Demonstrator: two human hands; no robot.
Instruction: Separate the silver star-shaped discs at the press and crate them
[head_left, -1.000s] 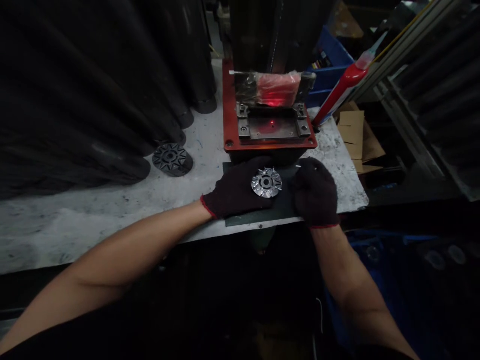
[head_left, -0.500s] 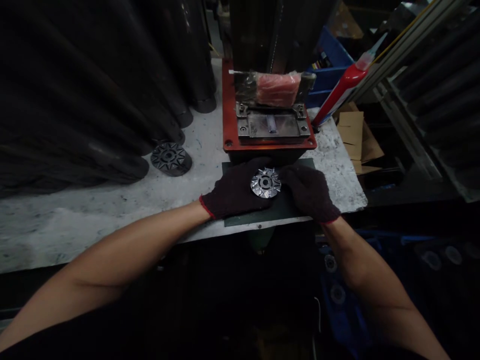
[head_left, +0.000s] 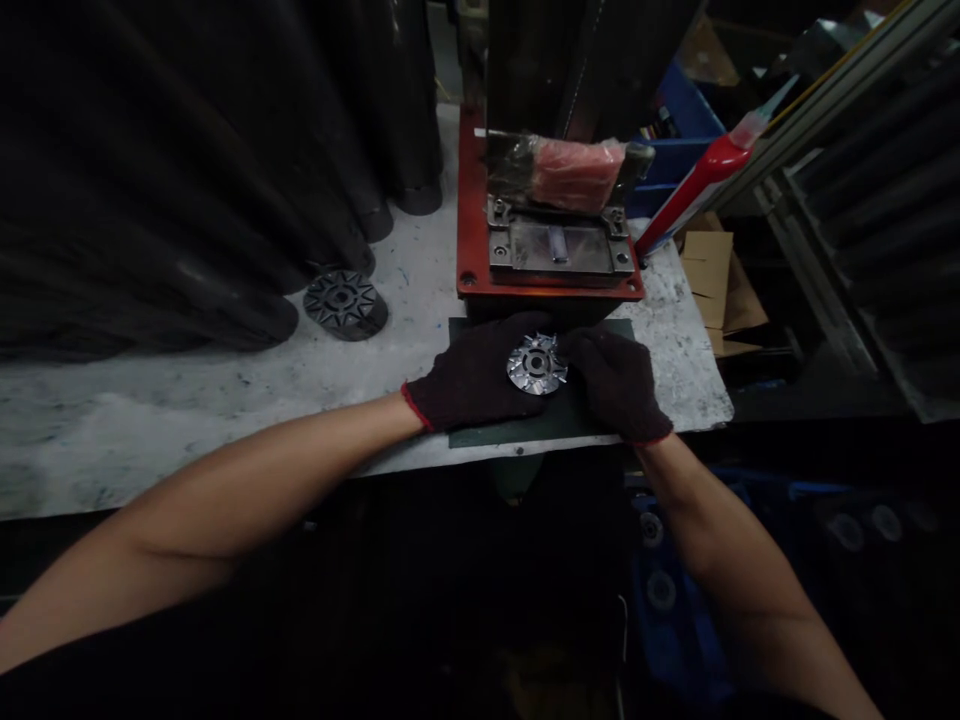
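Note:
A shiny round metal part [head_left: 537,364] with a central hole and pointed teeth is held over a dark green mat [head_left: 491,434]. My left hand [head_left: 484,375], in a dark glove with a red cuff, is wrapped round its left side. At its right edge, my right hand [head_left: 616,380], gloved the same way, has its fingers pressed together; what they grip, if anything, is hidden. Just beyond both hands stands a red-based fixture [head_left: 474,230] with a metal plate and a pink, plastic-wrapped block.
A dark toothed disc [head_left: 341,298] sits on a cylinder at the left of the pale worktop [head_left: 202,400]. Large dark tubes [head_left: 352,120] stand behind it. A red bottle [head_left: 694,180], a blue bin [head_left: 679,155] and a cardboard box [head_left: 709,275] are at the right.
The view has shifted slightly, so the fixture and bottle appear further right. Both hands stay around the metal part, with little visible change in their hold.

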